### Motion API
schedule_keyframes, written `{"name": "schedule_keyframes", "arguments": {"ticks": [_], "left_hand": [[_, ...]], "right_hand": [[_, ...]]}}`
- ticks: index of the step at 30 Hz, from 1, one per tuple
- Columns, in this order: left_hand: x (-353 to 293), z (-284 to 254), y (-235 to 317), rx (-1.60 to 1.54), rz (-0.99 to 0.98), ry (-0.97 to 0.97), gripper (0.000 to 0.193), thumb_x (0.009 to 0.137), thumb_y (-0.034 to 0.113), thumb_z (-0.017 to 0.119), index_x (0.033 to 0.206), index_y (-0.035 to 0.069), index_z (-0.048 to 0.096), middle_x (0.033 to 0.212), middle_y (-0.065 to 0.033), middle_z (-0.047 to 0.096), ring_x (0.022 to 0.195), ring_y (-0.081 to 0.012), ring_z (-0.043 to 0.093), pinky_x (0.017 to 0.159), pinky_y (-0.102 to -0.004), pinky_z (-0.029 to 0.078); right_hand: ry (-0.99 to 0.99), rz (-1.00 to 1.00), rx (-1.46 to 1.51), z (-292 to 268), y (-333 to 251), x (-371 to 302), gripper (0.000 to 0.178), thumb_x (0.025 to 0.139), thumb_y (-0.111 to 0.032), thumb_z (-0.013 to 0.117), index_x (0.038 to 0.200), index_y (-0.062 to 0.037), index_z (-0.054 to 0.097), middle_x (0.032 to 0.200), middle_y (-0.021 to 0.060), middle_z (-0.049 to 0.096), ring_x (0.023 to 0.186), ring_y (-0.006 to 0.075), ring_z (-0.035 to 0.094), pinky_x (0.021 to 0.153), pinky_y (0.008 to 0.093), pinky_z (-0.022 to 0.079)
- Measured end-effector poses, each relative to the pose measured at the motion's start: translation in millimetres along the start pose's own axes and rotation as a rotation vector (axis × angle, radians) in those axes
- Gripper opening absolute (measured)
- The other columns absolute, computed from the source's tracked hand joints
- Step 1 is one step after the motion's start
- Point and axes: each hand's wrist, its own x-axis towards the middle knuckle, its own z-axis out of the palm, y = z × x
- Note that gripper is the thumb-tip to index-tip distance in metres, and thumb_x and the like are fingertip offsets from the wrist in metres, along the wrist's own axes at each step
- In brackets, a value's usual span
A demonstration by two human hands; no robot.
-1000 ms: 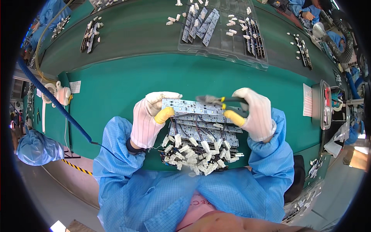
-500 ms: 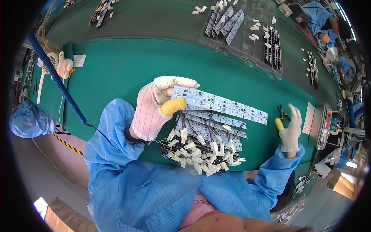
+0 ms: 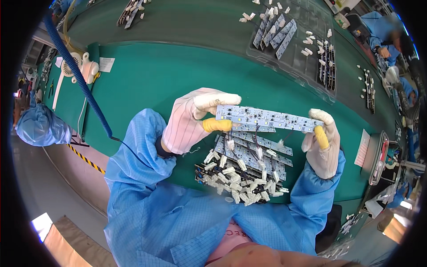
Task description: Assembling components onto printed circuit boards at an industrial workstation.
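A long pale circuit board (image 3: 267, 118) with small chips and yellowish squares is held up level between my two gloved hands. My left hand (image 3: 189, 118) pinches its left end, yellow-covered thumb in front and fingers along the top and behind. At the right end, my right hand (image 3: 322, 147) grips the board with its own yellow-covered thumb in front. Below lies a fanned pile of similar boards (image 3: 251, 153), with dark wires and many white connectors (image 3: 240, 178) heaped at its near side. Part of the pile is hidden behind the raised board.
Beyond the green mat (image 3: 169, 62), a clear plastic tray (image 3: 293, 66) carries more boards. A blue coiled hose (image 3: 78, 75) hangs at left near a white fan (image 3: 71, 66). A metal box (image 3: 377, 158) and red-printed sheet (image 3: 362, 149) lie right. A co-worker (image 3: 378, 33) sits far right.
My right hand has moved left from open air over the mat and taken hold of the board's right end. The board has become more level. The whole view has shifted slightly.
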Motion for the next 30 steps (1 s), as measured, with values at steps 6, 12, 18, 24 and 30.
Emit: {"name": "schedule_keyframes", "arguments": {"ticks": [6, 12, 18, 24, 30], "left_hand": [[4, -7, 0, 0.086, 0.070, -0.066, 0.041, 0.074, 0.014, 0.074, 0.113, 0.002, 0.062, 0.107, -0.0106, 0.062, 0.092, -0.0180, 0.062, 0.078, -0.0276, 0.052], [2, -7, -4, -0.075, -0.060, 0.063, 0.038, 0.085, 0.021, 0.067, 0.113, -0.002, 0.056, 0.114, -0.0212, 0.059, 0.092, -0.0250, 0.064, 0.081, -0.0350, 0.052], [1, 2, -1, -0.253, -0.045, 0.096, 0.045, 0.076, 0.018, 0.074, 0.114, -0.002, 0.060, 0.108, -0.0135, 0.061, 0.095, -0.0216, 0.062, 0.085, -0.0319, 0.049], [-3, -1, -3, -0.143, 0.035, 0.073, 0.043, 0.080, 0.025, 0.072, 0.112, 0.001, 0.058, 0.115, -0.0263, 0.057, 0.089, -0.0282, 0.065, 0.078, -0.0370, 0.055], [-5, -15, -1, -0.146, 0.042, -0.086, 0.048, 0.075, 0.023, 0.076, 0.114, 0.000, 0.060, 0.116, -0.0134, 0.057, 0.102, -0.0212, 0.059, 0.089, -0.0323, 0.046]], "right_hand": [[0.003, 0.021, -0.021, -5, -8, -3, 0.039, 0.091, -0.025, 0.060, 0.120, 0.0006, 0.050, 0.079, 0.0078, 0.058, 0.050, 0.0054, 0.047, 0.050, 0.0165, 0.036], [-0.066, -0.008, 0.105, -6, -11, -4, 0.036, 0.092, -0.019, 0.058, 0.120, 0.0014, 0.050, 0.083, 0.0100, 0.062, 0.048, 0.0047, 0.046, 0.047, 0.0160, 0.035], [-0.060, 0.014, 0.061, -12, -12, -7, 0.033, 0.091, -0.017, 0.059, 0.117, 0.0009, 0.051, 0.084, 0.0102, 0.062, 0.048, 0.0046, 0.046, 0.046, 0.0160, 0.034], [-0.023, -0.010, 0.084, -8, -11, -9, 0.031, 0.090, -0.013, 0.060, 0.117, 0.0007, 0.052, 0.084, 0.0059, 0.061, 0.050, 0.0040, 0.043, 0.047, 0.0164, 0.030], [-0.023, 0.147, 0.074, -9, -16, -7, 0.042, 0.087, -0.023, 0.066, 0.116, 0.0030, 0.051, 0.086, 0.0050, 0.058, 0.068, 0.0060, 0.053, 0.051, 0.0134, 0.034]]}}
